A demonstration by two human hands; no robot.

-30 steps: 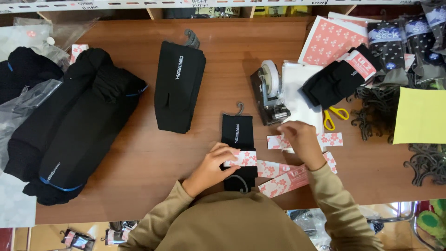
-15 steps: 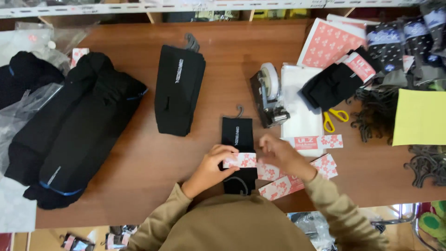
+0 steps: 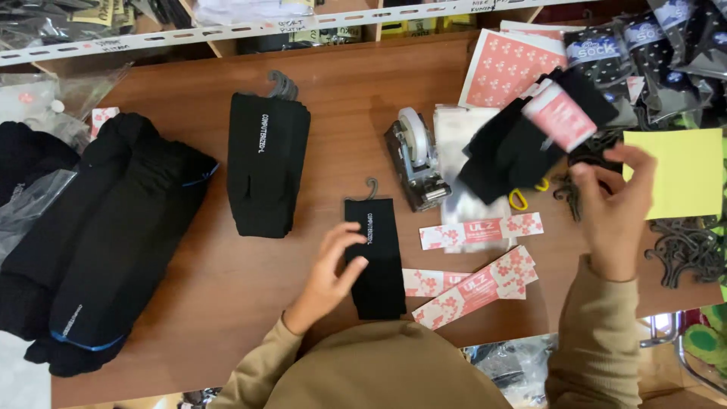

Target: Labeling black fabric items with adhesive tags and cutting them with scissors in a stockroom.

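1. Far to the left of your grip, a heap of black socks [image 3: 113, 227] lies on the wooden table [image 3: 363, 113], well apart from your hands, likely stock waiting its turn.
2. Nearer, a folded stack of black socks [image 3: 266, 163] with grey hooks at its top sits up and to the left of your left hand.
3. Your left hand [image 3: 333, 266] rests flat, fingers spread, on the left edge of the single black sock pair [image 3: 375, 257]; you seem to be pinning it so it does not slide. That pair lies straight in front of you, its hook pointing away from you.
4. Just right of that pair lie the pink flowered paper bands [image 3: 477, 284], within easy reach of either hand.
5. Beyond the bands stands the tape dispenser [image 3: 413, 159].
6. Your right hand [image 3: 613, 204] is lifted, fingers loosely open, holding nothing, beside the banded black sock bundle [image 3: 530, 136] and the yellow sheet [image 3: 678, 182].
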